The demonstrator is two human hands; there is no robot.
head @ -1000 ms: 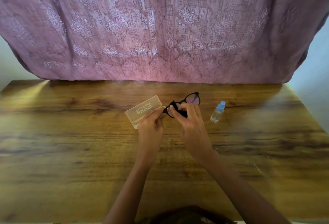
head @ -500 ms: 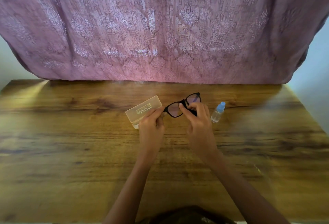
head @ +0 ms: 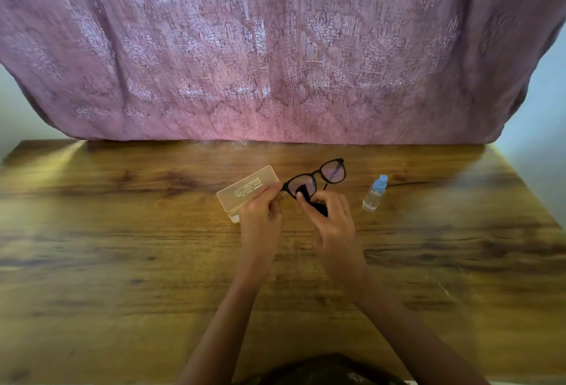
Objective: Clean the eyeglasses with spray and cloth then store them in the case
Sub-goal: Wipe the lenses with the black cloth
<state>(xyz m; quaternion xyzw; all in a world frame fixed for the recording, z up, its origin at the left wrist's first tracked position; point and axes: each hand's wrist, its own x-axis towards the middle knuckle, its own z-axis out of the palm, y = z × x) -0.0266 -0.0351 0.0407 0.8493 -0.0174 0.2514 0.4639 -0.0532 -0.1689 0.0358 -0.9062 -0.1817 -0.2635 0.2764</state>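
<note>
- Here, mid-frame, my left hand [head: 260,219] pinches the left end of the black-framed eyeglasses [head: 317,179] above the wooden counter [head: 122,262].
- My right hand [head: 332,225] grips a small black cloth [head: 318,208], pressing it on the nearer lens.
- The translucent plastic case [head: 245,188] lies just left; the clear spray bottle with blue cap [head: 374,193] stands right.

Soft, dimmish daylight filters through the pink curtain [head: 281,47], leaving a pale sheen on the far bench [head: 122,262] (brightest at the left corner). Wide-angle bowing curves the edges; the whole frame is slightly blurred.
</note>
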